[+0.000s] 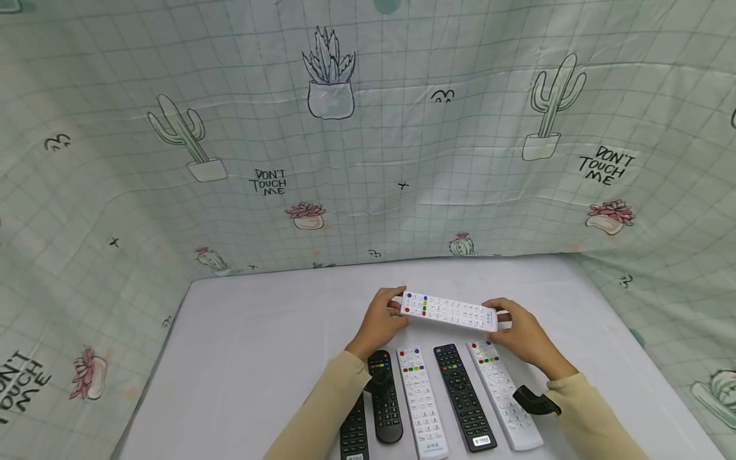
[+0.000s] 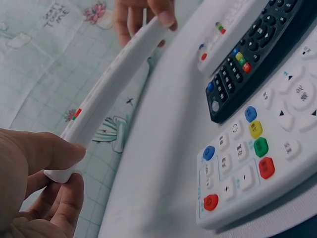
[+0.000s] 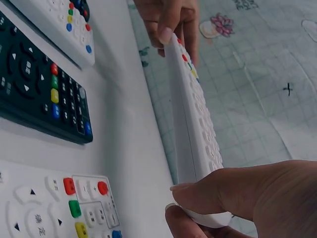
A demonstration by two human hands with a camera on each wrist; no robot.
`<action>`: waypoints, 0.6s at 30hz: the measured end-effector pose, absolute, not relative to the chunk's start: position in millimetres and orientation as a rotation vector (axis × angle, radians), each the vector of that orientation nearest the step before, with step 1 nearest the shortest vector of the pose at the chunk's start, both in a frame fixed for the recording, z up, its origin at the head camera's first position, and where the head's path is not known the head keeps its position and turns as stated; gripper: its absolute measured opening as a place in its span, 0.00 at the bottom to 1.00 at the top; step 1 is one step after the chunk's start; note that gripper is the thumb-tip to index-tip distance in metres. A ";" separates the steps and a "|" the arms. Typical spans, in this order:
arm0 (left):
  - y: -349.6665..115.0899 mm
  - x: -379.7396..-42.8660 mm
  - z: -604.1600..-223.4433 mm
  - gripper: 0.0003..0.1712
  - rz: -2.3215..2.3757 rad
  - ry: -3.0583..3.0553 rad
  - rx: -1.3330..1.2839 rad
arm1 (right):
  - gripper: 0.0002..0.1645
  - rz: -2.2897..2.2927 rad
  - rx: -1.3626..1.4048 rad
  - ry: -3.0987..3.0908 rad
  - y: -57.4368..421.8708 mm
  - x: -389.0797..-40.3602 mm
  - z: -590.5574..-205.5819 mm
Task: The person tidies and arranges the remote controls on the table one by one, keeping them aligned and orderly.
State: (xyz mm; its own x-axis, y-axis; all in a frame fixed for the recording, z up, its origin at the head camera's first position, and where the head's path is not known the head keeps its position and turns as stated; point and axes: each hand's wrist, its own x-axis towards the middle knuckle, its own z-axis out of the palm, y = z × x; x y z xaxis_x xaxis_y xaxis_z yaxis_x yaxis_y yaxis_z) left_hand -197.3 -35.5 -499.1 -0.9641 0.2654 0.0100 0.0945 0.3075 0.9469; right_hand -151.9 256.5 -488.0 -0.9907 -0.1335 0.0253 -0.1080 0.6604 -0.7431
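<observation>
A white remote control point(image 1: 448, 311) with coloured buttons is held up above the far part of the table, lying crosswise between both hands. My left hand point(image 1: 382, 321) pinches its left end, the one with the coloured buttons. The other end is gripped by my right hand point(image 1: 524, 332). In the left wrist view the thumb and fingers of the left hand point(image 2: 47, 181) close on the remote's edges. The right wrist view has the right hand point(image 3: 237, 198) pinching the near end, thumb on the side.
Nearer me, several remotes lie side by side: a black one point(image 1: 354, 429), a rounded black one point(image 1: 386, 399), a white one point(image 1: 422, 406), another black one point(image 1: 464, 397) and a white one point(image 1: 506, 396). Patterned cloth point(image 1: 374, 147) hangs behind the white table point(image 1: 247, 358).
</observation>
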 end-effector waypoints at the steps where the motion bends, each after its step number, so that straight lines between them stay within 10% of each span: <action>1: -37.7 -195.8 -498.6 0.38 1.741 2.411 0.331 | 0.34 -1.271 -0.216 2.828 254.5 -149.8 -487.8; 18: -62.8 -172.4 -499.4 0.39 1.733 2.381 0.359 | 0.37 -1.420 -0.220 2.706 235.0 -111.5 -482.9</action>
State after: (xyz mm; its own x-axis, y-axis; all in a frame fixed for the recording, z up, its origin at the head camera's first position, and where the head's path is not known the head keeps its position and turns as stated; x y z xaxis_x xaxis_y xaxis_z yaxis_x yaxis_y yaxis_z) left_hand -172.4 -62.8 -499.4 -0.9556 0.2947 0.0003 0.0910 0.2939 0.9515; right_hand -111.5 235.0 -482.9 -0.9867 -0.1627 -0.0027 -0.0902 0.5607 -0.8231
